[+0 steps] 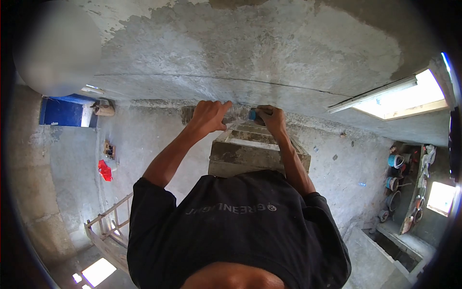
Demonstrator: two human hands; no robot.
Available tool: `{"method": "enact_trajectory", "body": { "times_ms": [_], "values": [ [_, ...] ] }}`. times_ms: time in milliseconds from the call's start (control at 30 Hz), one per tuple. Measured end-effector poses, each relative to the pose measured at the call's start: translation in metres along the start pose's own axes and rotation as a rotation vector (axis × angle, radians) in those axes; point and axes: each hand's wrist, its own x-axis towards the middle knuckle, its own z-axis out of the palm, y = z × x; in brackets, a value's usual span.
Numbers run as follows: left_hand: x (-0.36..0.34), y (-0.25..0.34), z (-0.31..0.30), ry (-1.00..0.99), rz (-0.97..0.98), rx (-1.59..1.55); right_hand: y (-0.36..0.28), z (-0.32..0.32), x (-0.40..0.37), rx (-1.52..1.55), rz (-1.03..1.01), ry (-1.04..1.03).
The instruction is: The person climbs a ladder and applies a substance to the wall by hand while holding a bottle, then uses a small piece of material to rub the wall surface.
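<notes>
Both my arms reach out from my black shirt (pixel 231 226) to the seam where two grey plastered surfaces meet. My left hand (pixel 208 117) has its fingers curled, with the tips pressed on the seam beside a darker wet patch (pixel 187 113). Nothing shows in that hand. My right hand (pixel 270 118) is closed on a small blue tool (pixel 252 114), held against the same seam. Only the tool's blue end is visible. The hands are about a hand's width apart. Just beneath them stands a mortar-stained box-like stand (pixel 250 151).
Patchy grey plaster (pixel 250 53) runs above the seam, crossed by a thin line. A bright window opening (pixel 409 98) is at the right, near a shelf with buckets and tools (pixel 399 185). At the left are a wooden ladder (pixel 108 229), a red object (pixel 105 170) and a blue panel (pixel 62 111).
</notes>
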Motion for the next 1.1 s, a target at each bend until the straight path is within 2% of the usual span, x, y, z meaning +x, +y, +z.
{"method": "enact_trajectory", "body": {
  "times_ms": [33,67,133,233,300,333,400,467,533,600,667,733,767,833,967,1033,1067,1100],
  "values": [
    [0.001,-0.002,0.000,-0.001,0.003,0.007,-0.001,0.001,0.000,-0.102,-0.003,0.090],
    [0.003,-0.004,0.003,0.057,0.015,0.026,-0.001,0.002,0.000,-0.097,-0.004,0.095],
    [0.006,-0.005,0.005,0.115,0.033,0.048,-0.003,0.003,-0.003,-0.317,-0.100,0.118],
    [0.009,-0.005,0.006,0.177,0.083,0.109,0.034,0.011,0.014,-0.238,-0.219,0.109],
    [0.011,-0.003,0.007,0.220,0.139,0.174,0.048,0.015,0.017,-0.137,-0.224,0.117],
    [0.011,-0.001,0.007,0.222,0.142,0.173,0.045,0.016,0.015,-0.035,-0.229,0.119],
    [0.008,0.000,0.005,0.289,0.189,0.224,0.035,0.012,0.014,-0.006,-0.197,0.098],
    [0.010,0.003,0.000,0.267,0.165,0.234,0.031,0.011,0.015,0.025,-0.165,0.074],
    [0.009,0.004,-0.004,0.242,0.142,0.245,0.033,0.012,0.017,-0.313,-0.203,0.214],
    [0.007,0.003,-0.007,0.402,0.190,0.254,0.009,0.010,0.008,-0.375,-0.148,0.190],
    [0.006,0.003,-0.010,0.404,0.189,0.263,0.006,0.011,0.006,-0.438,-0.093,0.161],
    [0.007,0.003,-0.011,0.406,0.190,0.273,0.015,0.014,0.009,-0.253,-0.181,0.136],
    [0.007,0.003,-0.011,0.335,0.162,0.271,0.015,0.015,0.008,-0.252,-0.180,0.137],
    [0.007,0.004,-0.011,0.265,0.138,0.271,0.011,0.015,0.003,-0.036,-0.002,0.011],
    [0.007,0.002,-0.006,0.365,0.222,0.299,0.001,0.018,0.000,-0.194,0.045,0.039],
    [0.008,0.002,-0.005,0.389,0.243,0.286,0.010,0.018,0.003,0.447,0.137,-0.027],
    [0.009,0.002,-0.006,0.394,0.232,0.289,0.013,0.012,0.004,0.446,0.138,-0.025],
    [0.011,0.002,-0.007,0.400,0.221,0.291,0.015,0.003,0.004,0.322,0.062,-0.068]
  ]
}}
